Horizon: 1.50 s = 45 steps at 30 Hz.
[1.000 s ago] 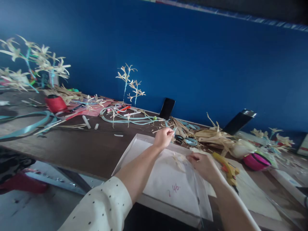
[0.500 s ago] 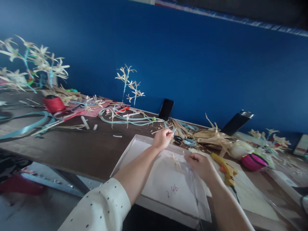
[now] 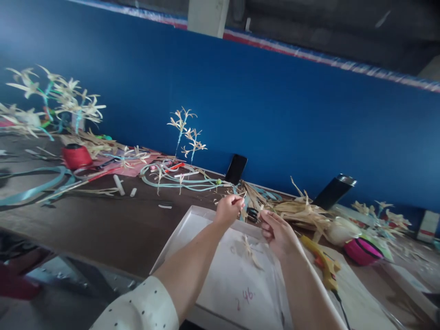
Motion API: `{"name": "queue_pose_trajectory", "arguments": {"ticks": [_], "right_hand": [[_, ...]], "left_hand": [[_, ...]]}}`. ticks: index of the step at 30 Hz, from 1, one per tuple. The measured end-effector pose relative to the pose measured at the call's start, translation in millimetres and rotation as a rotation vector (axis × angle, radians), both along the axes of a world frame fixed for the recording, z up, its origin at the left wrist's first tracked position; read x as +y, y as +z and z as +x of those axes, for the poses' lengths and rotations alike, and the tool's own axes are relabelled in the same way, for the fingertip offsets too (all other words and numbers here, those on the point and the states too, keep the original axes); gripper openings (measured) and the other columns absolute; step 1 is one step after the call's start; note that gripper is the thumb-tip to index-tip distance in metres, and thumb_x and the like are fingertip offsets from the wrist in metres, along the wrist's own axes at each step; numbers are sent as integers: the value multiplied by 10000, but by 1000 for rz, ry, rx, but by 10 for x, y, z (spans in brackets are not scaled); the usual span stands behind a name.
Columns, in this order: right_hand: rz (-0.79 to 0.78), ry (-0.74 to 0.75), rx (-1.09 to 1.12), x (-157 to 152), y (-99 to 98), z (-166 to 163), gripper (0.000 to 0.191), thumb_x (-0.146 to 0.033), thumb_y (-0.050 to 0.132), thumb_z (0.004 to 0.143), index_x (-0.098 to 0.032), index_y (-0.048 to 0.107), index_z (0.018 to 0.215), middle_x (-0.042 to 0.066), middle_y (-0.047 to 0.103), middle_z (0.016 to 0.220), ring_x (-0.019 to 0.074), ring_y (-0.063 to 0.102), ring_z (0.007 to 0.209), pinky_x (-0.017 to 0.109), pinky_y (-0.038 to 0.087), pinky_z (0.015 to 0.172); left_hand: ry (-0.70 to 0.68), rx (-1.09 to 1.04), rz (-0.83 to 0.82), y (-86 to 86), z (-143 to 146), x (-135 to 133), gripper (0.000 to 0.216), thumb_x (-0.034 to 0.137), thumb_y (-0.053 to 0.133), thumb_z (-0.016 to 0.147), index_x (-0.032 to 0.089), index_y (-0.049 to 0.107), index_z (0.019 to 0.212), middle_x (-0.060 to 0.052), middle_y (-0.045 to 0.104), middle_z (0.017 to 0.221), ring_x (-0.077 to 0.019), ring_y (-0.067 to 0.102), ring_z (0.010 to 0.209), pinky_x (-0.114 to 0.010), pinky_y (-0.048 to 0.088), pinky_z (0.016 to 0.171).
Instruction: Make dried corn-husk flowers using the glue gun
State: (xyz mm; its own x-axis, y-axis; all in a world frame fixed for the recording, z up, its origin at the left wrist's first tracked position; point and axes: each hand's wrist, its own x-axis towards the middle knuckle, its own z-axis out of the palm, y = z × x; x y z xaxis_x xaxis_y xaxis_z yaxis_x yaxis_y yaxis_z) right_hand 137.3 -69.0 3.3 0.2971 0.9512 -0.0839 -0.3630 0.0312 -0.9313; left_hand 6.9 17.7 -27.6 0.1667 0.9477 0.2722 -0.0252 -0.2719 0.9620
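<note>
My left hand [image 3: 228,210] is closed in a pinch on a thin straw strip with a pale blue bit at its tip, held above the far edge of a white tray [image 3: 178,238]. My right hand [image 3: 277,231] is raised just to the right of it, fingers curled and pinched near the same strip; what it holds is too small to make out. Dried straw pieces [image 3: 250,250] lie in the tray below the hands. A yellow glue gun [image 3: 323,263] rests right of my right hand.
Straw flowers on blue stems [image 3: 185,130] stand by the blue wall. A black phone [image 3: 236,168] leans on the wall. A red spool [image 3: 76,156], blue ribbon [image 3: 37,185], a straw pile [image 3: 302,208], a black flask [image 3: 332,192] and a pink bowl [image 3: 362,251] lie on the brown table.
My right hand has lifted off the tray and come up close to my left hand. The view has tilted upward a little.
</note>
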Motion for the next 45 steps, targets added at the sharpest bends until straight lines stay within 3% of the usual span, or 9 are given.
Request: {"name": "queue_pose_trajectory", "arguments": {"ticks": [7,13,18,24,30,35,39,45], "right_hand": [[54,-97,-9,428,95,-170,263,-299,805,543,-157,625,672,-29,565,636,12,379,431,108,261,327],[83,-176,-32,658,-31,-211,298,-349,799,530,-174,608,678,-47,542,589,20,393,422,108,280,325],[120,-205,-40,638,-152,-229,311,-387,774,580,-190,588,732,-63,522,581,25,406,415,118,281,334],[172,-183,-39,599,-126,-213,298,-378,755,617,-195,553,737,-61,537,580,28,399,408,122,284,345],[202,-189,-10,577,-138,-115,347,-329,776,585,-196,544,807,-13,631,742,37,437,451,133,332,378],[250,-291,-146,508,-100,-68,317,-341,747,602,-212,584,840,-22,622,683,56,437,455,151,317,386],[150,-273,-346,476,-87,-48,231,-336,685,641,-178,675,809,-4,602,629,80,455,474,181,321,405],[96,-294,-449,444,-43,-69,400,-482,675,639,-162,718,875,13,614,618,121,501,519,219,354,443]], "left_hand": [[19,-213,-244,156,-12,16,164,289,608,728,132,652,749,-22,643,646,-88,568,554,-164,417,467],[-71,-303,-300,178,-37,24,189,291,661,699,126,668,793,-43,666,697,-103,595,595,-176,443,485],[-132,-328,-304,211,-69,-7,226,311,680,677,129,670,811,-50,674,728,-132,611,663,-206,480,533],[-157,-257,-303,204,-45,-23,259,335,710,623,129,681,776,-24,636,696,-112,560,613,-211,466,547],[-197,-167,-228,162,-28,-31,263,354,691,640,122,678,762,-20,613,667,-89,514,560,-204,429,541],[-214,-143,-237,123,-3,-17,316,389,695,636,113,671,788,-7,579,612,-75,488,512,-194,392,507],[-230,-105,-214,79,7,-10,335,402,690,640,113,668,807,-9,577,617,-82,497,520,-202,401,513],[-251,-76,-218,97,8,-31,311,377,681,648,106,657,800,7,549,581,-74,477,500,-199,398,509]]}}
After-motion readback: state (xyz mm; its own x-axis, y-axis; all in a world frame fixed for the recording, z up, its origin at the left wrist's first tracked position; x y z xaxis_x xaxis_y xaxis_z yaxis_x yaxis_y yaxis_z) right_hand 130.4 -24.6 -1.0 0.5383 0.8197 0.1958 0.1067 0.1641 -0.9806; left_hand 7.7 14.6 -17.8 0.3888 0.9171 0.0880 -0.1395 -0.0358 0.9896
